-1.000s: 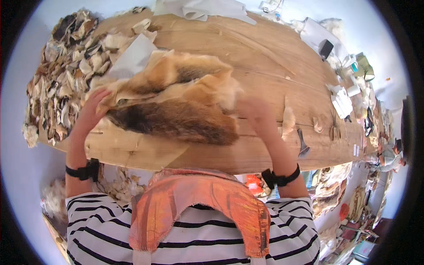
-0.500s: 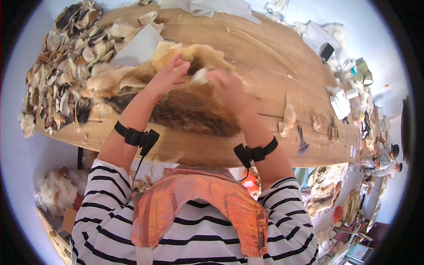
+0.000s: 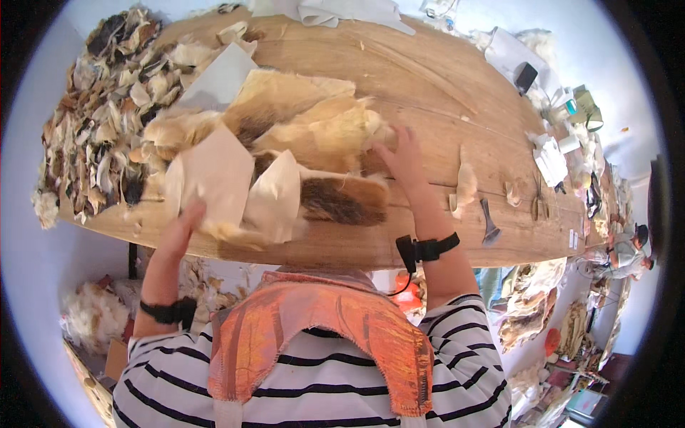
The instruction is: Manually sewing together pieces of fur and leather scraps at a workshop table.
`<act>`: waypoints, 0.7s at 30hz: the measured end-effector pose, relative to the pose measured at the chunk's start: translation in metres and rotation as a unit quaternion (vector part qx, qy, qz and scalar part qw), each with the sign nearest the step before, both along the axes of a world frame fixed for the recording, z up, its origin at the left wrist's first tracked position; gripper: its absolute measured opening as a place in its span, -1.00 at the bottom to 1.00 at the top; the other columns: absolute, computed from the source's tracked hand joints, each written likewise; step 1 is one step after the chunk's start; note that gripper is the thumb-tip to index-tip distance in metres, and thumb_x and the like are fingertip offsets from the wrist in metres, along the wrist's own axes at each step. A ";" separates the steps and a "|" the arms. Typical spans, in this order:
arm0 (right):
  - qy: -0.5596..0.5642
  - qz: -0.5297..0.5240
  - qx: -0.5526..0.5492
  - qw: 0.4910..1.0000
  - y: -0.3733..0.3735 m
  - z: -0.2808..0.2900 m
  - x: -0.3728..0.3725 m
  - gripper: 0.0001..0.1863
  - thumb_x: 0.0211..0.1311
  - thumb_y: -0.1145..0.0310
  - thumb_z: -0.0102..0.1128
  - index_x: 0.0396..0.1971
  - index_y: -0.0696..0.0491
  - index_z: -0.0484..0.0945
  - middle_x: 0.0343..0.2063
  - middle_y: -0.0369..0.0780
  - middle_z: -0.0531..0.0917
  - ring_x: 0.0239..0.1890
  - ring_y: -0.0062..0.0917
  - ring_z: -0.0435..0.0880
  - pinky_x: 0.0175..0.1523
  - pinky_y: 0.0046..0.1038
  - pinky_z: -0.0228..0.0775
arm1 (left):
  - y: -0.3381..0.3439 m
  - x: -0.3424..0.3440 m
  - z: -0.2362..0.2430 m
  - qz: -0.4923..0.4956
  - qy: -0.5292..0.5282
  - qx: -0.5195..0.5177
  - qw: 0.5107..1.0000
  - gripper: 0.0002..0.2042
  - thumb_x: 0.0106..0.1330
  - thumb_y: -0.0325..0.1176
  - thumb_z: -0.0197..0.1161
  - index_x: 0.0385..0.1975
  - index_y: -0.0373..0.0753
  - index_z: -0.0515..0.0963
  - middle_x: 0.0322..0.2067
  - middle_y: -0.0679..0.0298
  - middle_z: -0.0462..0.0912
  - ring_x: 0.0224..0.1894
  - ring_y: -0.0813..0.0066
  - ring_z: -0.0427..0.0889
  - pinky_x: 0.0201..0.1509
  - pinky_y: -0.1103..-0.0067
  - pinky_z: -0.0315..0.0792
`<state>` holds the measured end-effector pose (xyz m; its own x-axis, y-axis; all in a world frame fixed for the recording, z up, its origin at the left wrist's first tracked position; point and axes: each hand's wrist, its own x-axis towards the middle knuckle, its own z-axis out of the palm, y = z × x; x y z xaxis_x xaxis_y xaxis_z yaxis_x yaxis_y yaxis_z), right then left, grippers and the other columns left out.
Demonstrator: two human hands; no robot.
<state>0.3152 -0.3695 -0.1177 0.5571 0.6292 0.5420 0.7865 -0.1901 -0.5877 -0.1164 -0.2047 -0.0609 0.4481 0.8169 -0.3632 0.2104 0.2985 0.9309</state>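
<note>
Tan and dark brown fur pelts (image 3: 300,96) lie across the wooden table in front of me. At the near left, my left hand (image 3: 184,227) is closed on the edge of a fur piece (image 3: 214,167) folded over so that its pale bare skin side faces up. Beside it, another pale skin flap (image 3: 275,198) is turned up, and a dark brown furry strip (image 3: 344,200) shows to its right. My right hand (image 3: 401,158) has thumb and fingers around the right end of a light tan pelt (image 3: 325,135), which is slightly blurred there.
A big heap of fur scraps (image 3: 107,114) covers the table's left end, next to a grey-white sheet (image 3: 217,77). On the right lie a dark flat-bladed tool (image 3: 489,222), scissors (image 3: 540,203) and small fur scraps (image 3: 465,187). Another person (image 3: 628,253) is at the far right.
My left hand has moved toward me and left, turning part of the fur over so pale skin shows. My right hand has shifted slightly right and nearer, to the pelt's end.
</note>
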 end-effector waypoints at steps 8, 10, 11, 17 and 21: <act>0.125 0.091 -0.061 0.986 0.016 0.003 -0.009 -0.61 0.23 0.19 0.21 -0.06 0.16 0.52 -0.12 0.05 0.59 -0.08 -0.07 0.56 -0.02 -0.15 0.39 | 0.052 0.055 0.026 -0.090 0.085 0.501 0.856 -0.49 0.22 -0.49 0.26 0.21 -0.28 0.35 0.09 0.12 0.53 0.17 0.28 0.49 0.22 0.42 0.34; 0.200 0.089 -0.062 0.974 0.018 0.013 -0.018 -0.63 0.24 0.21 0.21 -0.07 0.15 0.53 -0.13 0.03 0.59 -0.09 -0.06 0.56 -0.03 -0.17 0.39 | 0.051 0.125 0.015 -0.200 0.037 0.508 0.837 -0.51 0.24 -0.46 0.23 0.20 -0.27 0.35 0.07 0.06 0.53 0.15 0.20 0.50 0.25 0.40 0.33; 0.276 0.084 -0.063 0.955 0.018 0.017 -0.020 -0.65 0.24 0.23 0.22 -0.08 0.14 0.53 -0.13 0.02 0.59 -0.09 -0.06 0.55 -0.04 -0.19 0.40 | 0.050 0.166 0.005 -0.250 0.051 0.511 0.821 -0.52 0.24 -0.43 0.21 0.19 -0.25 0.37 0.11 0.03 0.49 0.18 0.11 0.46 0.28 0.37 0.31; 0.001 0.115 0.013 0.993 0.018 0.023 -0.020 -0.63 0.20 0.27 0.29 -0.05 0.12 0.50 -0.09 -0.02 0.57 -0.10 -0.10 0.56 -0.02 -0.24 0.42 | 0.059 0.307 -0.044 -0.412 0.078 0.645 0.639 -0.48 0.15 -0.40 0.28 0.18 -0.12 0.41 0.24 0.10 0.36 0.31 0.11 0.31 0.34 0.32 0.25; 0.123 0.113 -0.113 0.979 0.013 0.018 -0.016 -0.57 0.18 0.24 0.32 0.02 0.07 0.49 -0.04 -0.12 0.54 -0.01 -0.22 0.53 0.07 -0.30 0.38 | 0.078 0.331 -0.047 -0.465 0.116 0.673 0.564 -0.55 0.15 -0.38 0.27 0.10 -0.12 0.46 0.24 0.20 0.40 0.28 0.19 0.36 0.32 0.35 0.29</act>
<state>0.2992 -0.3564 -0.0998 0.4857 0.8402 0.2410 0.6633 -0.1747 -0.7276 0.2147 -0.1268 -0.1082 0.9777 -0.1255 0.1684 -0.1434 -0.9848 0.0983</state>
